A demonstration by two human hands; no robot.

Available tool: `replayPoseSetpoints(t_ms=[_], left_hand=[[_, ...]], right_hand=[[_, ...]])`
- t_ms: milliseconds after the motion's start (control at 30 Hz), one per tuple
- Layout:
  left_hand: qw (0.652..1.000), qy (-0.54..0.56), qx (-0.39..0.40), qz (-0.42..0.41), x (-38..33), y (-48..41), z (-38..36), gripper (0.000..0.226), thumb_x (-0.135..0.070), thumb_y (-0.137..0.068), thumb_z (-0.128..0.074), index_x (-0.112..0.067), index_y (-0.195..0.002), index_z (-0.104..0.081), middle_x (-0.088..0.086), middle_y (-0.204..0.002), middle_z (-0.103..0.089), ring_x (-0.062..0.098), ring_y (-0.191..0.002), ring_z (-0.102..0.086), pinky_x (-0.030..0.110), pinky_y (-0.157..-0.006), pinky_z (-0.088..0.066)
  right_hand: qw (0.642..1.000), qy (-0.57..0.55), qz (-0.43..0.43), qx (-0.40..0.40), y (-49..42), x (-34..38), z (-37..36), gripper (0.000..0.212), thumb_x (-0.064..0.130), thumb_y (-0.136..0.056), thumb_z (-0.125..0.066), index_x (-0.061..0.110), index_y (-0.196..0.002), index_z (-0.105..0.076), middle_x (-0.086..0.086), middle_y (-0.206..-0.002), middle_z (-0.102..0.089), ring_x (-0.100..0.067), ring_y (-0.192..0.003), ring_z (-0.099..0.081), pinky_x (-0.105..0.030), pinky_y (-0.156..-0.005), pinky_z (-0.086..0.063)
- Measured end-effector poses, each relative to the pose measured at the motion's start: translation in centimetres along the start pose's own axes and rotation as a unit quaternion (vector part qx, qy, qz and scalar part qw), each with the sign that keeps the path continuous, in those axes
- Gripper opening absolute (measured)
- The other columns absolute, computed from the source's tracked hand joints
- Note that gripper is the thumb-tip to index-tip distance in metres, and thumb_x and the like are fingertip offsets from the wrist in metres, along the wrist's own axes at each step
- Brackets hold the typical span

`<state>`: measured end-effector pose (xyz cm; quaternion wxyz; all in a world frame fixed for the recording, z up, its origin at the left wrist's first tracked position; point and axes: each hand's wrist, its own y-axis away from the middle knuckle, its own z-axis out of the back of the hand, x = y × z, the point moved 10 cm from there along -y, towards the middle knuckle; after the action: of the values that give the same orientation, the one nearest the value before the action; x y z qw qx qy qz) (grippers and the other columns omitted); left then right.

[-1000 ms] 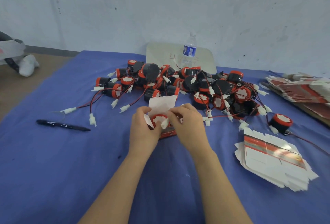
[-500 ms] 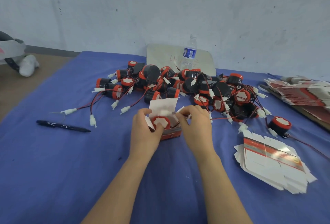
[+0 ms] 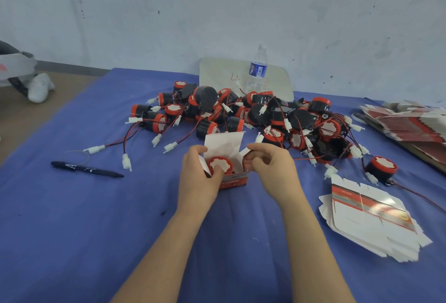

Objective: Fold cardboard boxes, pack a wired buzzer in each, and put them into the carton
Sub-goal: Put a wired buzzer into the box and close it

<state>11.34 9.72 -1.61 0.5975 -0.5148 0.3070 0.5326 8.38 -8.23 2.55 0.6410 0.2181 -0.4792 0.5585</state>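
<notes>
Buzzer in box, held between hands

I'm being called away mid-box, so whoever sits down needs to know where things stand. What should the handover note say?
Left grip holds the box, thumb on the buzzer inside it.
Right grip pinches the wire at the box mouth.
Pile of loose buzzers lies behind; flat boxes lie to the right. The carton is not in view.
Done: this box folded, buzzer in.
Left: tuck the wire in, close the lid, put the box into the carton, then work through the pile.
</notes>
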Motion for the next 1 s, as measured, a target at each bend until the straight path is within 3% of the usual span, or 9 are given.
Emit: replayPoseSetpoints(t_ms=[67, 133, 333, 500, 567, 667, 767, 867, 1000], left_hand=[[1.000, -0.005, 0.006, 0.001, 0.1, 0.0, -0.1, 0.036, -0.021, -0.088, -0.063, -0.030, -0.113, -0.039, -0.007, -0.111, -0.047, 0.004, -0.082, -0.051, 0.009, -0.054, -0.040], [1.000, -0.004, 0.012, 0.003, 0.2, 0.0, -0.2, 0.036, -0.023, -0.088, -0.063, -0.033, -0.111, -0.036, -0.008, -0.108, -0.049, 0.007, -0.084, -0.052, 0.011, -0.055, -0.040], [1.000, -0.011, 0.011, 0.003, 0.1, 0.2, -0.4, 0.036, -0.022, -0.089, -0.062, -0.033, -0.109, -0.034, -0.008, -0.106, -0.050, 0.011, -0.087, -0.054, 0.015, -0.057, -0.041], [1.000, -0.001, 0.011, -0.019, -0.4, 0.5, -0.5, 0.036, -0.019, -0.088, -0.063, -0.028, -0.111, -0.038, -0.004, -0.107, -0.055, 0.018, -0.090, -0.057, 0.027, -0.068, -0.046], [1.000, -0.006, 0.009, -0.022, -0.5, 0.5, -0.4, 0.035, -0.020, -0.088, -0.063, -0.025, -0.114, -0.040, -0.004, -0.108, -0.054, 0.017, -0.091, -0.056, 0.026, -0.067, -0.045], [1.000, -0.014, 0.007, -0.016, -0.3, 0.5, -0.4, 0.037, -0.021, -0.088, -0.063, -0.022, -0.119, -0.042, -0.003, -0.110, -0.053, 0.017, -0.093, -0.055, 0.029, -0.071, -0.048], [1.000, -0.021, 0.008, -0.016, -0.4, 0.5, -0.4, 0.039, -0.021, -0.088, -0.063, -0.021, -0.121, -0.042, -0.004, -0.110, -0.053, 0.016, -0.093, -0.056, 0.026, -0.069, -0.047], [1.000, -0.022, 0.008, -0.016, -0.4, 0.5, -0.5, 0.039, -0.022, -0.089, -0.063, -0.021, -0.122, -0.042, -0.004, -0.110, -0.054, 0.017, -0.092, -0.057, 0.024, -0.068, -0.046], [1.000, -0.023, 0.008, -0.015, -0.4, 0.6, -0.5, 0.038, -0.023, -0.089, -0.063, -0.022, -0.120, -0.042, -0.003, -0.109, -0.055, 0.017, -0.091, -0.057, 0.030, -0.070, -0.051]], right_hand=[[0.994, 0.092, 0.042, -0.027, 0.0, 0.6, 0.6, 0.028, 0.005, -0.093, -0.052, 0.014, -0.114, -0.067, 0.004, -0.091, -0.065, -0.013, -0.085, -0.061, -0.010, -0.076, -0.048], [0.984, 0.151, 0.074, -0.058, 0.0, 1.2, 1.0, 0.022, 0.009, -0.093, -0.057, 0.017, -0.108, -0.070, 0.007, -0.094, -0.057, -0.011, -0.090, -0.052, -0.014, -0.072, -0.042], [0.961, 0.213, 0.123, -0.123, 0.2, 2.7, 1.4, 0.017, 0.009, -0.088, -0.064, 0.015, -0.102, -0.074, -0.001, -0.123, -0.056, -0.022, -0.120, -0.039, -0.025, -0.095, -0.034], [0.951, 0.201, 0.198, -0.128, 1.1, 5.1, -1.0, 0.017, 0.002, -0.087, -0.063, 0.009, -0.096, -0.075, -0.004, -0.123, -0.063, -0.025, -0.124, -0.045, -0.013, -0.104, -0.024], [0.959, 0.190, 0.174, -0.118, 1.0, 4.3, -0.9, 0.019, 0.004, -0.089, -0.060, 0.011, -0.101, -0.074, -0.002, -0.130, -0.059, -0.021, -0.128, -0.043, -0.002, -0.096, -0.018], [0.960, 0.196, 0.160, -0.116, 0.8, 3.5, -0.3, 0.023, 0.007, -0.092, -0.056, 0.013, -0.106, -0.073, 0.000, -0.116, -0.066, -0.020, -0.116, -0.050, -0.010, -0.081, -0.029], [0.948, 0.212, 0.188, -0.148, 1.0, 4.1, 0.1, 0.018, 0.005, -0.089, -0.061, 0.011, -0.100, -0.074, -0.002, -0.121, -0.063, -0.023, -0.122, -0.042, -0.020, -0.091, -0.035], [0.955, 0.201, 0.188, -0.114, 0.8, 3.9, -0.6, 0.019, 0.004, -0.090, -0.059, 0.008, -0.102, -0.072, -0.003, -0.122, -0.062, -0.023, -0.122, -0.047, -0.008, -0.084, -0.025], [0.957, 0.205, 0.177, -0.107, 0.8, 3.5, -0.3, 0.020, 0.006, -0.092, -0.056, 0.011, -0.102, -0.072, -0.002, -0.103, -0.068, -0.020, -0.107, -0.053, -0.011, -0.076, -0.026]])
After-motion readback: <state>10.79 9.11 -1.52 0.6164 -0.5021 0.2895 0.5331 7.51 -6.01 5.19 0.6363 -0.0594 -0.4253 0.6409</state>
